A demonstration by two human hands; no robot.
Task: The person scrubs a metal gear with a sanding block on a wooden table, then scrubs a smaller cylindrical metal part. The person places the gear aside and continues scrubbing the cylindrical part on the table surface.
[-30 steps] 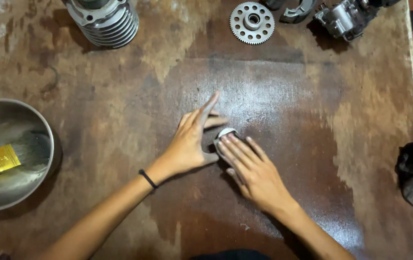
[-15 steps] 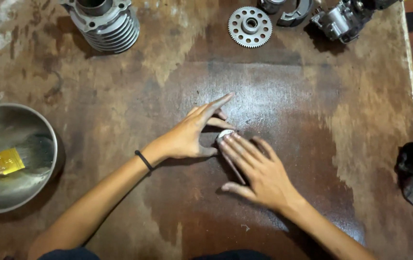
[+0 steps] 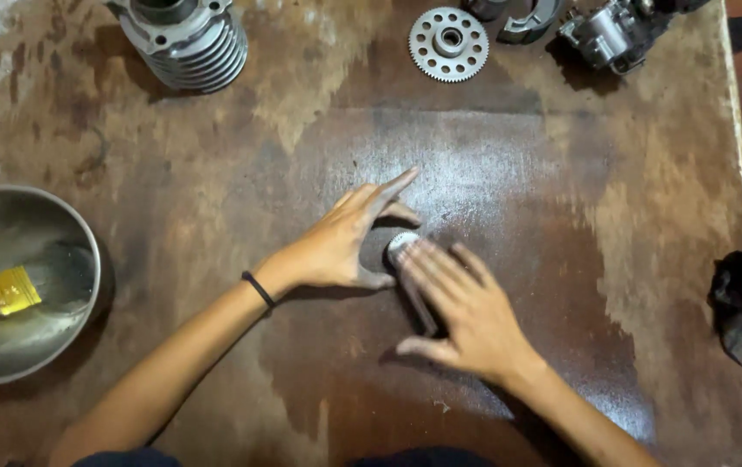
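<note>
The left hand (image 3: 336, 246) lies flat with fingers spread, thumb and forefinger cupping the small toothed gear (image 3: 400, 243) at its three o'clock. The gear rests on the worn table (image 3: 561, 216), mid-board. At the gear's five o'clock, the right hand (image 3: 462, 316) presses open fingertips (image 3: 418, 258) onto it, pinching nothing.

A: What do we see at centre?
B: Our left hand (image 3: 336, 246) cups a small toothed gear (image 3: 400, 243); right hand (image 3: 457, 307) lies flat over it, from 5 o'clock.
A: Elsewhere?
B: Sprocket (image 3: 449, 43) at 12, steel bowl (image 3: 38, 350) at 9.
</note>
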